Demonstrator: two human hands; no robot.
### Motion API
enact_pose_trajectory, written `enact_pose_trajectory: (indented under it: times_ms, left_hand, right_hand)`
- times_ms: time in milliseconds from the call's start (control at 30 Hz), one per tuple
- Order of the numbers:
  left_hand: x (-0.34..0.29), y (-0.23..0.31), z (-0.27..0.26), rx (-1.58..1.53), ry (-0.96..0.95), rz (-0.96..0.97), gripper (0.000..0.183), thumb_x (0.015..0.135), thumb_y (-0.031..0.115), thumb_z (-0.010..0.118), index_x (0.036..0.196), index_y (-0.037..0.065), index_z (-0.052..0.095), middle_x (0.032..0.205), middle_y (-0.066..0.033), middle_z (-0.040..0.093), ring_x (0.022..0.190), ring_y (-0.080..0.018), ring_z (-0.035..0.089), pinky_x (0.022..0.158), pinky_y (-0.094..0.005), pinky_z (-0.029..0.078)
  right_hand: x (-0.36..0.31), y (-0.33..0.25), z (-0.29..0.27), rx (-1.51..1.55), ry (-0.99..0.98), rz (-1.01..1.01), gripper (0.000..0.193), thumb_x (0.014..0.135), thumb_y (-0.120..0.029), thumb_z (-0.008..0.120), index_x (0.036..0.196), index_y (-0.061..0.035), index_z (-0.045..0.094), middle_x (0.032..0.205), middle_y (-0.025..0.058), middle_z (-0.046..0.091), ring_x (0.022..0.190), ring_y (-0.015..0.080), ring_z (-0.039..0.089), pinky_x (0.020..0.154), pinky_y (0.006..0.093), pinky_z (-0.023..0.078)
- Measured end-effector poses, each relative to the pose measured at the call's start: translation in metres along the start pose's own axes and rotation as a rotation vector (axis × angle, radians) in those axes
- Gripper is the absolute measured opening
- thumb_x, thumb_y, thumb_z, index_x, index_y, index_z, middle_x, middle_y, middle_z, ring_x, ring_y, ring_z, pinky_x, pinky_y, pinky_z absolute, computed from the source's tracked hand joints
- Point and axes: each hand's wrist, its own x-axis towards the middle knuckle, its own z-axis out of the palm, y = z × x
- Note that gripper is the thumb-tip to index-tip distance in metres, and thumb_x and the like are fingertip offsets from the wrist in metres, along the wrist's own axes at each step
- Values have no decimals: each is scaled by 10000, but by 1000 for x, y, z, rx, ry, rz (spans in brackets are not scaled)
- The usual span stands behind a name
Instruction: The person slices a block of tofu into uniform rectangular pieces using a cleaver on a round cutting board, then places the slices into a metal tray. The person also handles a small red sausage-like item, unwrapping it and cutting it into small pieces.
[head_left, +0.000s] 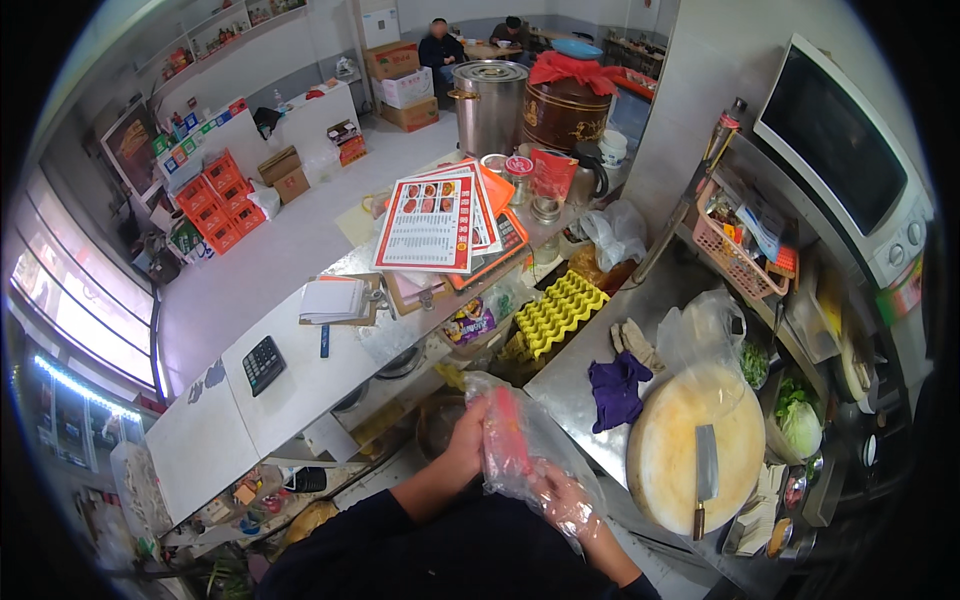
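A clear plastic bag [548,436] with a pink-red strip [508,432] on or in it is held up in front of my body. My left hand [466,440] is closed round its left edge, thumb near the strip. Clear film covers my right hand [562,500], whose curled fingers grip the lower part of the bag. Whether that hand is inside the bag or behind it, I cannot tell. To the right, a cleaver [706,468] lies on a round chopping board [660,445], beside a dark purple cloth [618,390] on the steel counter.
Yellow egg trays [562,312] are stacked beyond the bag. Menus [425,225], a clipboard [338,300] and a calculator [264,365] lie on the white counter. A microwave [840,150] hangs at the right above a pink basket [740,235]. Two people sit at the far back.
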Motion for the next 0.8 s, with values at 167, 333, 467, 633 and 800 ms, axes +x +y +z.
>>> enact_pose_trajectory:
  times_ms: [167,333,467,633,800]
  left_hand:
    - [3,22,-2,-125,-22,18,308,1057,372,567,1152,104,685,1050,-83,721,986,-274,700,963,-483,564]
    - [-3,22,0,-205,-117,-2,346,1060,400,564,1190,99,676,1099,-99,717,1050,-327,693,1110,-567,491]
    - [-7,23,2,-58,-149,5,390,1063,424,574,1248,88,643,1152,-118,700,1077,-325,686,1047,-538,527]
    - [-3,6,5,36,-145,-60,353,1108,354,526,1279,61,621,1123,-104,702,1007,-268,714,887,-444,598]
    - [-6,-19,6,89,-69,96,169,1052,181,652,1192,87,645,1023,-47,704,870,-168,697,728,-354,599]
  right_hand:
    - [0,17,-6,-299,-22,-47,428,1073,-330,576,1438,-113,520,1149,166,718,972,336,728,846,416,559]
    - [2,34,7,419,88,-130,431,1062,-221,601,1413,-34,434,951,36,585,784,94,553,693,261,477]
    - [6,25,13,442,233,-135,395,1016,-183,678,1338,-12,527,933,1,563,769,87,524,690,249,460]
    - [10,-9,28,379,298,-128,290,943,-213,783,1065,-13,614,824,-15,556,741,73,512,646,262,447]
    - [9,-15,20,-3,224,132,395,887,-324,801,1036,-16,603,890,113,624,782,215,603,728,371,505]
